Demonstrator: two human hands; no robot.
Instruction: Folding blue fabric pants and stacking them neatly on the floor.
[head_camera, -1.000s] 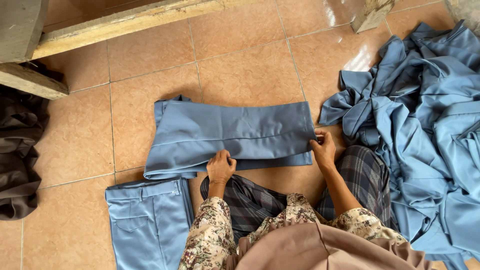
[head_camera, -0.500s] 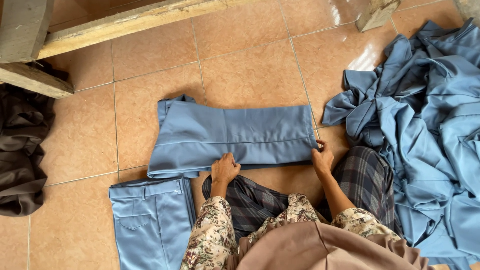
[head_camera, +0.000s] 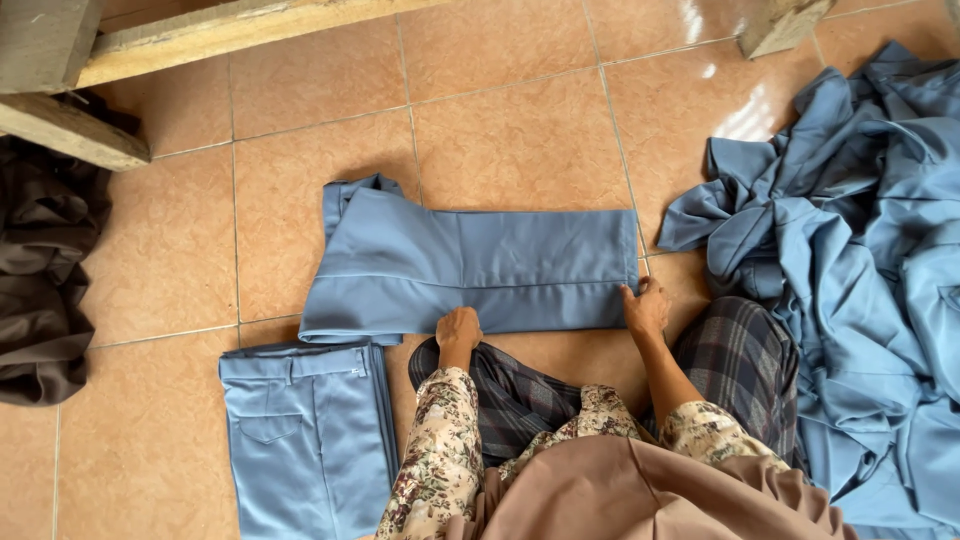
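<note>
The blue trousers lie folded lengthwise on the tiled floor, directly in front of the seated person, waistband end to the left, legs running right. Compared with a second ago, the garment sits slightly further up and flatter along its near edge; the lower fold line now reads straight from end to end.

The left hand rests at the middle of the near edge, fingers curled down onto the cloth. It has shifted a little to the right along the hem since the earlier view. Whether it pinches the fabric or only presses on it cannot be told from this angle. The right hand is at the near right corner, fingers closed on the leg ends, apparently gripping the layered cloth; it has stayed at that corner throughout.

Judgement: the lengthwise fold is finished and both hands now sit placed on the near edge, consistent with smoothing or readiness for a crosswise fold.

Surroundings: a folded pair of the same blue lies at lower left, just beside the person's knee. A heap of unfolded blue garments lies to the right, near the right hand. A dark brown cloth sits at far left beneath a wooden frame.
</note>
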